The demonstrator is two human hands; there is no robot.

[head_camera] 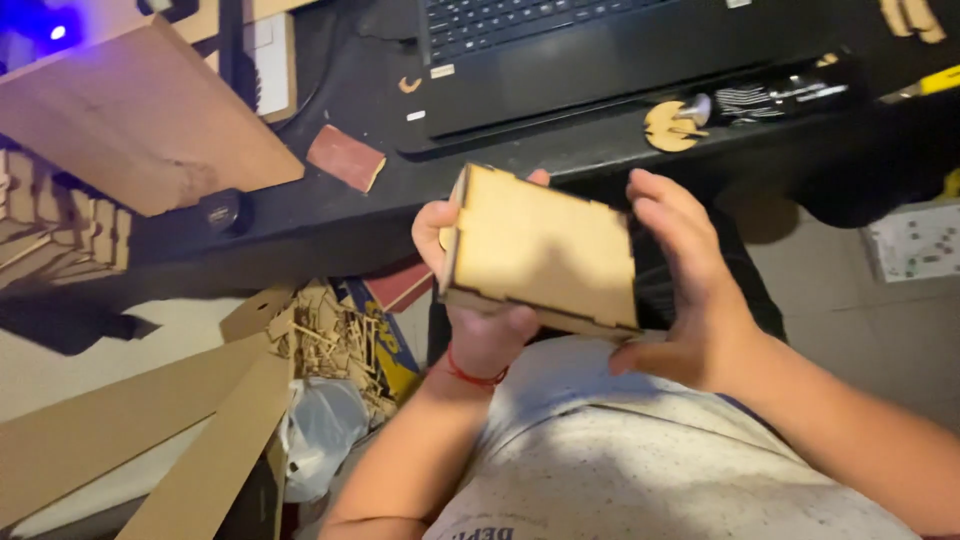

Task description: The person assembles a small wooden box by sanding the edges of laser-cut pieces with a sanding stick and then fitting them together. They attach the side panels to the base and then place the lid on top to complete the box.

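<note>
Dark desk (330, 215) with laptop (560, 60) behind; left hand (470, 290) and right hand (685, 290) both clamp a flat wooden box (545, 250) by its side edges.

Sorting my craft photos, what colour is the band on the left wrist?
Red, a thin string band on the left wrist; head view.

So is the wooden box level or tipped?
Tipped. The box slants, its left corner raised, held between the left hand and right hand.
</note>
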